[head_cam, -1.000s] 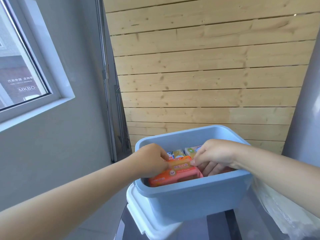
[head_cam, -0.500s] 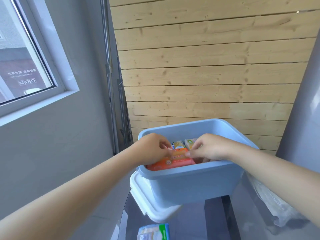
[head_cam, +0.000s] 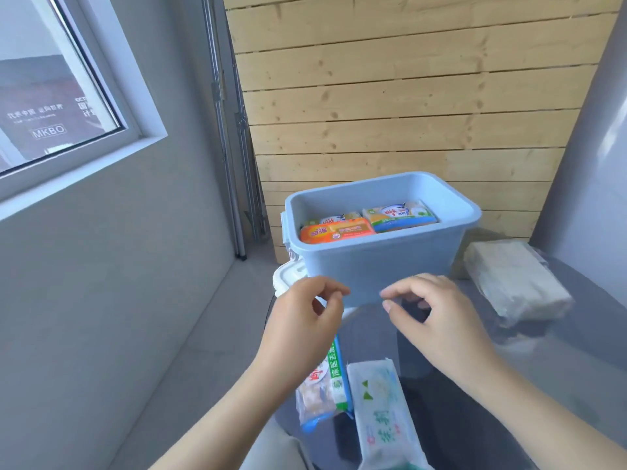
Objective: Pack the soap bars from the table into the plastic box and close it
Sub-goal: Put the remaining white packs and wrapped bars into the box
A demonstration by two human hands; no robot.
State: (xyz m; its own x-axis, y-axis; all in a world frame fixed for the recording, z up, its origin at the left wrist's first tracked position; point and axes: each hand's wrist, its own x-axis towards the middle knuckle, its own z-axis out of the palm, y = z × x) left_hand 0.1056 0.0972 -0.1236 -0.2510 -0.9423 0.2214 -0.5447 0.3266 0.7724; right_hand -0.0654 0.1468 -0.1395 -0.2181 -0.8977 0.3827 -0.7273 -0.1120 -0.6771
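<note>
The light blue plastic box [head_cam: 380, 262] stands open on the glass table. Inside it lie an orange soap bar [head_cam: 336, 231] at the front left and a yellow and blue soap bar [head_cam: 400, 215] behind it to the right, with another pack partly hidden. My left hand [head_cam: 302, 320] and my right hand [head_cam: 437, 320] hover in front of the box, fingers loosely curled, holding nothing. Below them on the table lie a blue-edged soap bar [head_cam: 325, 385], partly under my left wrist, and a white and green soap bar [head_cam: 383, 412]. The white lid [head_cam: 288, 273] pokes out under the box's left side.
A clear bag with a pale block [head_cam: 512, 283] lies on the table right of the box. A wooden plank wall [head_cam: 407, 96] stands behind. Grey floor drops away left of the table edge, under a window [head_cam: 51, 96]. A grey panel rises at the far right.
Both hands have let go of the orange soap bar in the box and pulled back toward me. The view has tilted down, showing two soap bars on the table.
</note>
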